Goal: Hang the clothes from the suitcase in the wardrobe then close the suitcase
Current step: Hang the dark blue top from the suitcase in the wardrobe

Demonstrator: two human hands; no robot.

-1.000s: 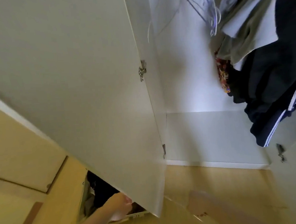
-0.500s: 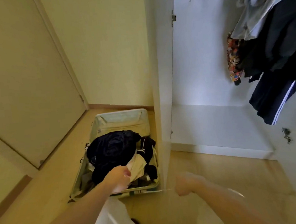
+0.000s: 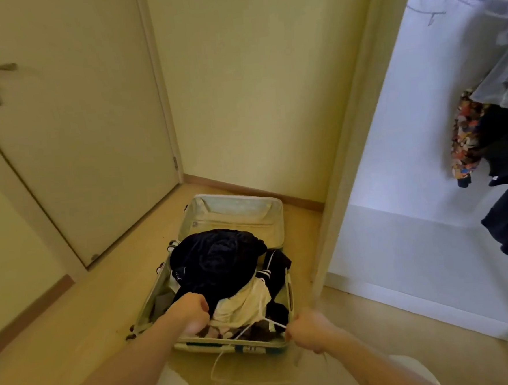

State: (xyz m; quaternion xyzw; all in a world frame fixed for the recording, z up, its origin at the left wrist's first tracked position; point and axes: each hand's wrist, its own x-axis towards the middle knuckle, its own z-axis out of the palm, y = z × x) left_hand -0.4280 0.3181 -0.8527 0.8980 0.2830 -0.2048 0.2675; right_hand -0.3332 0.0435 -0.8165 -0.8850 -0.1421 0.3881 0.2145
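Two hands are nearest to us, both reaching toward the open suitcase point(image 3: 215, 344) on the floor point(image 3: 83, 312). Our left hand point(image 3: 192, 314) is over the near left part of the pile, and its fingers are curled into the clothes at the edge of the black garment point(image 3: 215, 261); which piece they pinch, we cannot tell exactly. Our right hand point(image 3: 309, 328) is at the near right corner of the case, fingers clenched around a thin white clothes hanger point(image 3: 247, 331), which is blurred and runs from this hand toward the pile and down to the floor.

Inside the suitcase, a cream garment point(image 3: 245, 298) lies just beside the left hand, with a dark piece with white stripes point(image 3: 274, 267) on its right. The black garment covers the middle. The lid point(image 3: 233, 211) lies flat on the far side and seems to hold nothing loose.

On the right, past the cream door edge point(image 3: 342, 144), the wardrobe point(image 3: 402, 182) stands open. Several clothes hang there point(image 3: 504, 132) already, among them a colourful patterned one point(image 3: 465, 135).

We judge that the step in hand is taking the next garment from the pile to put it on the hanger. Much clothing remains, so the task is not near its end. The next move asks us to lift one piece free of the others, so the rest do not drag out, then slide the hanger into it.
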